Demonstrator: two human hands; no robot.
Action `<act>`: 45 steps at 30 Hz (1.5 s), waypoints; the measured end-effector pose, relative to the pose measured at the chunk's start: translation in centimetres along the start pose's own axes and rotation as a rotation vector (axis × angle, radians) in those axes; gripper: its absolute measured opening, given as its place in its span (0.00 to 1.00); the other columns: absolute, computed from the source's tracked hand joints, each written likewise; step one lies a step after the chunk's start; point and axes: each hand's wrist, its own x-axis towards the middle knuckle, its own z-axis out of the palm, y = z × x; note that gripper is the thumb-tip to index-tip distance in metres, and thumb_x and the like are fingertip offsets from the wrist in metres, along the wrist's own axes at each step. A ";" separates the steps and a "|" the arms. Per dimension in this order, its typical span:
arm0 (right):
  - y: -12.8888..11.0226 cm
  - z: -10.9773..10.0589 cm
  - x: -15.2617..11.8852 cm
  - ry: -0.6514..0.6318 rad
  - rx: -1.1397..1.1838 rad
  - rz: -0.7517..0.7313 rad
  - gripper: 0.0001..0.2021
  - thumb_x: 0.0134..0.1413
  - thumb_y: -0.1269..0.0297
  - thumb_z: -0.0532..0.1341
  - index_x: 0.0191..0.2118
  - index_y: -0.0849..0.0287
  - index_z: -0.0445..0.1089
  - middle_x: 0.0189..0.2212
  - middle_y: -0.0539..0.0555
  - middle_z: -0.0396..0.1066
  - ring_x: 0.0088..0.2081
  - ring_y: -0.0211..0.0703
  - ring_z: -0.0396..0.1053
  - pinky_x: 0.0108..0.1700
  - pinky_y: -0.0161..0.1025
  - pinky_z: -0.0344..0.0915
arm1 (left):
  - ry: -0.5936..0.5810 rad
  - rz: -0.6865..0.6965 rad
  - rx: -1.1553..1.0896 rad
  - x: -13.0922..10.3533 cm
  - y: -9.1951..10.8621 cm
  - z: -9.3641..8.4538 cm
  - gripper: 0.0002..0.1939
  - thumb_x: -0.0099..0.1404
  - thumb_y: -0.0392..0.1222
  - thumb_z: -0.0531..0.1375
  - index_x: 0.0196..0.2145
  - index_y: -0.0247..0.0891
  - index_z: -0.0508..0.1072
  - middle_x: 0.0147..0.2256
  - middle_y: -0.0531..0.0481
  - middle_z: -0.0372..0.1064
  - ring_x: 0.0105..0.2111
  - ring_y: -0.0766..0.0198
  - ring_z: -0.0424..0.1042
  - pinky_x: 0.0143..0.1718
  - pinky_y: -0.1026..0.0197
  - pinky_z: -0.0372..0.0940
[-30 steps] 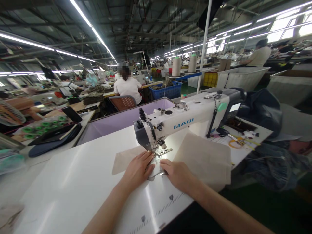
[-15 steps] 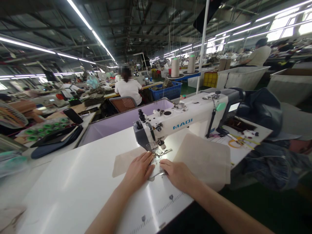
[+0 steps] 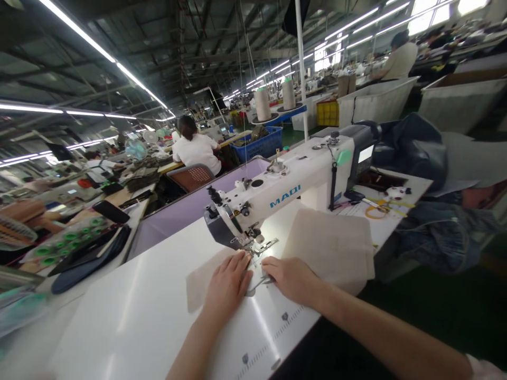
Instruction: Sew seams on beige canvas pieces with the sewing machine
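Sewing machine [image 3: 285, 195] stands across far side of white table [image 3: 130, 311], blocks way there. Needle foot [image 3: 257, 247] just beyond both hands, tight gap. Stack of beige cloth [image 3: 332, 245] fills right side. Scissors and tape [image 3: 380, 208] far right. Near left tabletop bare, wide room.

Bright ceiling strip lights [image 3: 99, 50], tabletop glare (edges warped, blurred)

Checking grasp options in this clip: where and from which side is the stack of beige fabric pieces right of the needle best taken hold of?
Probably by the near right corner of the beige fabric stack, coming from the table's front edge. That corner lies flat and overhangs the edge slightly, with nothing on it; the sewing machine blocks the far side, and the right hand is nearest.
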 end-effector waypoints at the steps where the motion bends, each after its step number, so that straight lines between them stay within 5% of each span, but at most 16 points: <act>1: 0.0 -0.1 0.0 0.010 0.007 0.000 0.14 0.66 0.71 0.53 0.52 0.56 0.71 0.55 0.54 0.72 0.48 0.46 0.74 0.48 0.39 0.69 | -0.006 -0.020 0.007 -0.1 0.6 -0.4 0.19 0.74 0.46 0.53 0.58 0.38 0.70 0.56 0.41 0.71 0.55 0.49 0.69 0.54 0.44 0.70; 8: -0.4 -1.0 -0.8 0.015 0.091 0.000 0.13 0.65 0.69 0.56 0.51 0.56 0.72 0.53 0.53 0.73 0.50 0.45 0.73 0.52 0.37 0.67 | -0.021 -0.007 -0.073 -1.7 4.8 -1.1 0.13 0.71 0.38 0.56 0.52 0.39 0.73 0.50 0.42 0.73 0.49 0.51 0.72 0.49 0.49 0.73; 17: -0.8 -1.0 -1.3 -0.060 0.058 -0.006 0.13 0.63 0.69 0.57 0.52 0.57 0.71 0.54 0.54 0.72 0.48 0.46 0.73 0.50 0.38 0.68 | 0.109 0.128 -0.137 -2.7 3.9 -0.2 0.13 0.70 0.35 0.56 0.50 0.36 0.74 0.51 0.41 0.74 0.50 0.53 0.73 0.52 0.50 0.73; 23: -1.1 -0.8 -1.3 -0.096 0.014 -0.042 0.13 0.63 0.68 0.56 0.51 0.56 0.72 0.53 0.54 0.72 0.45 0.45 0.75 0.48 0.38 0.68 | -0.038 0.002 -0.039 -2.6 4.5 -0.7 0.11 0.71 0.38 0.56 0.47 0.36 0.75 0.50 0.41 0.74 0.50 0.50 0.73 0.47 0.50 0.74; 30: -1.4 -0.5 -1.6 -0.036 0.034 -0.027 0.14 0.63 0.69 0.56 0.51 0.56 0.73 0.56 0.53 0.71 0.45 0.46 0.76 0.47 0.40 0.71 | -0.102 -0.220 0.081 -1.1 1.9 -1.1 0.23 0.73 0.46 0.55 0.63 0.41 0.65 0.54 0.39 0.71 0.55 0.48 0.70 0.55 0.46 0.67; 35: -1.4 -0.3 -1.5 -0.023 0.030 -0.020 0.13 0.61 0.70 0.57 0.49 0.57 0.74 0.54 0.54 0.74 0.43 0.45 0.76 0.45 0.38 0.71 | -0.143 -0.219 0.037 0.6 -1.2 -0.5 0.20 0.76 0.46 0.49 0.61 0.44 0.66 0.61 0.40 0.65 0.61 0.49 0.64 0.63 0.39 0.56; 39: -1.4 -0.2 -1.4 -0.030 0.021 -0.020 0.12 0.61 0.71 0.57 0.48 0.57 0.74 0.53 0.54 0.74 0.41 0.45 0.76 0.44 0.38 0.71 | -0.130 -0.141 -0.106 1.8 -3.0 -0.3 0.18 0.77 0.46 0.46 0.53 0.44 0.72 0.56 0.45 0.69 0.59 0.54 0.65 0.64 0.41 0.53; 45: -1.1 -0.2 -1.6 -0.034 0.034 -0.023 0.13 0.59 0.71 0.58 0.47 0.56 0.74 0.54 0.54 0.73 0.42 0.44 0.76 0.45 0.37 0.70 | -0.080 -0.178 -0.124 2.2 -2.4 0.0 0.17 0.76 0.46 0.46 0.44 0.41 0.74 0.50 0.44 0.71 0.56 0.53 0.67 0.61 0.43 0.57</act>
